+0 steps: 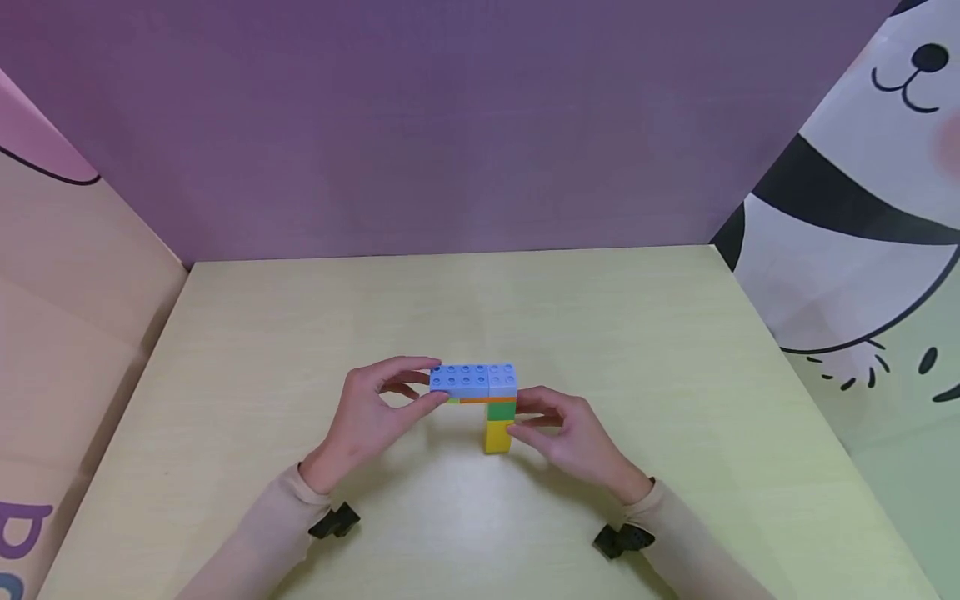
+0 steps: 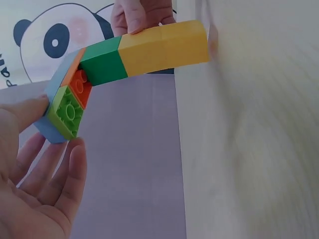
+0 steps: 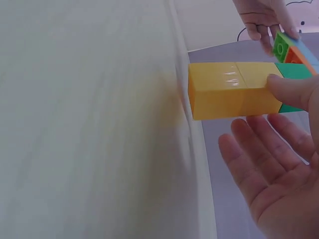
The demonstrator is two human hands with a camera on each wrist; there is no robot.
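Note:
Both hands hold one toy-brick build near the middle of the table. Along its top run a blue brick (image 1: 461, 382) and a paler blue brick (image 1: 502, 382). Beneath them are an orange brick (image 2: 79, 85) and a lime green brick (image 2: 67, 112), its hollow underside showing. A column of a green brick (image 2: 103, 62) and two yellow bricks (image 3: 224, 89) goes down from the right end, its foot close over the tabletop. My left hand (image 1: 375, 406) pinches the blue end between thumb and fingers. With the thumb on yellow, my right hand (image 1: 573, 433) grips the column.
The pale wooden table (image 1: 300, 317) ends at a purple wall (image 1: 450, 125) behind. A panda-printed panel (image 1: 862, 292) stands on the right, and a light panel (image 1: 67, 292) on the left. Black wrist cameras sit at both sleeves.

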